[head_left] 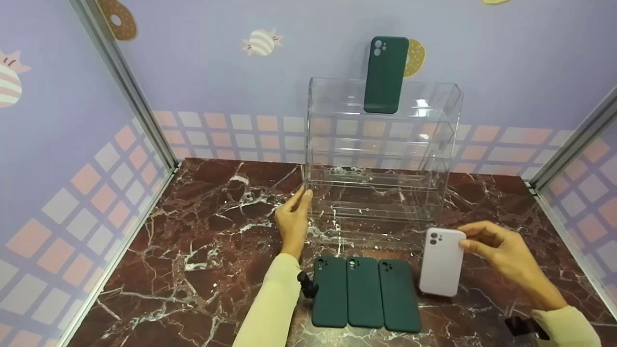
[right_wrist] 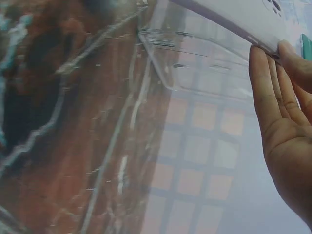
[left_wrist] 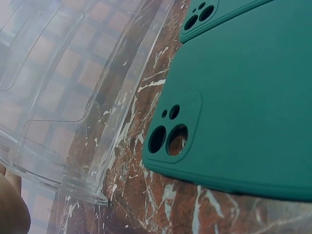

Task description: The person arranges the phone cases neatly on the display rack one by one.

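Observation:
My right hand (head_left: 506,253) pinches a pale lilac phone case (head_left: 441,262) by its upper right corner, thumb in front and fingers behind. The case is tilted up above the table. My left hand (head_left: 293,219) holds the lower left edge of a clear acrylic tiered stand (head_left: 381,205) between thumb and fingers; part of that grip is hidden. A dark green phone case (head_left: 385,77) stands upright in the stand's top tier. Three more green cases lie side by side before the stand: left case (head_left: 330,294), middle case (head_left: 365,294) and right case (head_left: 401,296).
A dark red marbled tabletop (head_left: 217,226) lies under everything. Behind the stand rises a lilac wall (head_left: 202,62) with candy and doughnut prints. Metal frame posts (head_left: 125,82) mark the corners, and side panels close in left and right.

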`<state>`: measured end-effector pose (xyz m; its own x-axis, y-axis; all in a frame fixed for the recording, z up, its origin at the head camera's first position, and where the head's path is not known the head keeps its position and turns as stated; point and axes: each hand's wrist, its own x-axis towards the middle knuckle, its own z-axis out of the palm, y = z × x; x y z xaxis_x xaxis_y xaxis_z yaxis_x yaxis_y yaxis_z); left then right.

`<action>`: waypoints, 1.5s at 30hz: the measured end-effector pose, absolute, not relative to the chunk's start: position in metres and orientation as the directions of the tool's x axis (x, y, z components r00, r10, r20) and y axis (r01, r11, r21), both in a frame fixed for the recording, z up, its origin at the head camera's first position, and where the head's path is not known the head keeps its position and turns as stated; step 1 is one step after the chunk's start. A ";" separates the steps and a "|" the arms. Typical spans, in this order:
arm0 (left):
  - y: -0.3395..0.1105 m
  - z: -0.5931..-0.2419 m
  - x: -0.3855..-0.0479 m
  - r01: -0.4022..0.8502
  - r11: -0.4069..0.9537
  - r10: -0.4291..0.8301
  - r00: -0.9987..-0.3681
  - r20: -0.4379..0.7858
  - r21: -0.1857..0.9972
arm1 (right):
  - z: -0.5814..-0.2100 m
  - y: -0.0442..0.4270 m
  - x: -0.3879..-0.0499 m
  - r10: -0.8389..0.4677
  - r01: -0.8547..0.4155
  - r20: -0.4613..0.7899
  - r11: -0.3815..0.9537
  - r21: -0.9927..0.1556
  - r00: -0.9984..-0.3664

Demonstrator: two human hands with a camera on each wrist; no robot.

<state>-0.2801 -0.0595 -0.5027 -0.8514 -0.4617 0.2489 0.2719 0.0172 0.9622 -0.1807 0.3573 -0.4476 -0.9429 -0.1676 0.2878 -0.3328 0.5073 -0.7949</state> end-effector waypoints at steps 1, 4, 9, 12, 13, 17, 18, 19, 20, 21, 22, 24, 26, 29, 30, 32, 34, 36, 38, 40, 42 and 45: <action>-0.060 -0.502 -0.280 0.266 0.017 -0.463 -0.853 0.243 0.964 | -0.444 0.356 -0.182 -0.167 -0.336 0.292 0.500 -0.798 -0.942; -0.060 -0.503 -0.281 0.266 0.021 -0.465 -0.851 0.245 0.964 | -0.433 0.351 -0.187 -0.156 -0.349 0.313 0.484 -0.802 -0.937; -0.060 -0.503 -0.281 0.272 0.018 -0.466 -0.849 0.249 0.962 | -0.414 0.340 -0.199 -0.137 -0.388 0.370 0.489 -0.781 -0.919; -0.060 -0.503 -0.281 0.273 0.018 -0.467 -0.848 0.249 0.962 | -0.401 0.334 -0.207 -0.129 -0.400 0.389 0.478 -0.782 -0.912; -0.060 -0.503 -0.281 0.274 0.018 -0.467 -0.848 0.250 0.962 | -0.397 0.333 -0.209 -0.125 -0.406 0.397 0.478 -0.779 -0.909; -0.059 -0.503 -0.281 0.278 0.020 -0.471 -0.845 0.254 0.960 | -0.382 0.327 -0.221 -0.103 -0.410 0.416 0.487 -0.771 -0.903; -0.059 -0.503 -0.281 0.279 0.023 -0.474 -0.843 0.256 0.960 | -0.379 0.325 -0.223 -0.100 -0.412 0.419 0.486 -0.771 -0.903; -0.059 -0.503 -0.281 0.281 0.025 -0.475 -0.841 0.259 0.959 | -0.375 0.323 -0.226 -0.098 -0.410 0.418 0.483 -0.773 -0.903; -0.059 -0.503 -0.281 0.283 0.024 -0.477 -0.839 0.260 0.959 | -0.372 0.321 -0.228 -0.095 -0.409 0.417 0.480 -0.776 -0.904; -0.059 -0.503 -0.281 0.285 0.026 -0.479 -0.838 0.263 0.958 | -0.368 0.320 -0.230 -0.092 -0.407 0.417 0.479 -0.778 -0.904; -0.058 -0.503 -0.282 0.287 0.029 -0.479 -0.837 0.266 0.957 | -0.365 0.318 -0.232 -0.088 -0.403 0.414 0.476 -0.782 -0.906; -0.058 -0.503 -0.282 0.292 0.030 -0.482 -0.834 0.269 0.956 | -0.358 0.314 -0.237 -0.082 -0.401 0.412 0.461 -0.792 -0.908; -0.058 -0.504 -0.282 0.290 0.029 -0.481 -0.835 0.267 0.957 | -0.352 0.311 -0.243 -0.076 -0.402 0.414 0.442 -0.802 -0.907; -0.059 -0.504 -0.282 0.287 0.037 -0.478 -0.836 0.269 0.957 | -0.343 0.306 -0.253 -0.056 -0.399 0.412 0.395 -0.827 -0.909; -0.059 -0.504 -0.282 0.285 0.038 -0.476 -0.838 0.268 0.958 | -0.340 0.304 -0.256 -0.048 -0.395 0.408 0.373 -0.839 -0.912; -0.059 -0.504 -0.281 0.282 0.038 -0.472 -0.841 0.266 0.959 | -0.333 0.301 -0.261 -0.028 -0.386 0.400 0.332 -0.861 -0.916; -0.059 -0.504 -0.281 0.285 0.037 -0.469 -0.841 0.269 0.958 | -0.326 0.297 -0.267 -0.013 -0.376 0.391 0.308 -0.874 -0.920; -0.059 -0.504 -0.281 0.286 0.038 -0.470 -0.841 0.270 0.957 | -0.320 0.294 -0.272 -0.006 -0.375 0.390 0.285 -0.882 -0.921; -0.059 -0.505 -0.281 0.291 0.041 -0.471 -0.838 0.275 0.956 | -0.313 0.290 -0.279 0.000 -0.388 0.402 0.261 -0.884 -0.916; -0.059 -0.505 -0.282 0.290 0.043 -0.475 -0.836 0.275 0.956 | -0.308 0.287 -0.285 0.001 -0.409 0.419 0.215 -0.887 -0.908; -0.060 -0.506 -0.283 0.289 0.042 -0.478 -0.835 0.273 0.956 | -0.302 0.283 -0.291 0.006 -0.429 0.436 0.163 -0.888 -0.900; -0.059 -0.506 -0.283 0.286 0.028 -0.478 -0.838 0.264 0.958 | -0.294 0.278 -0.299 0.009 -0.454 0.457 0.107 -0.885 -0.889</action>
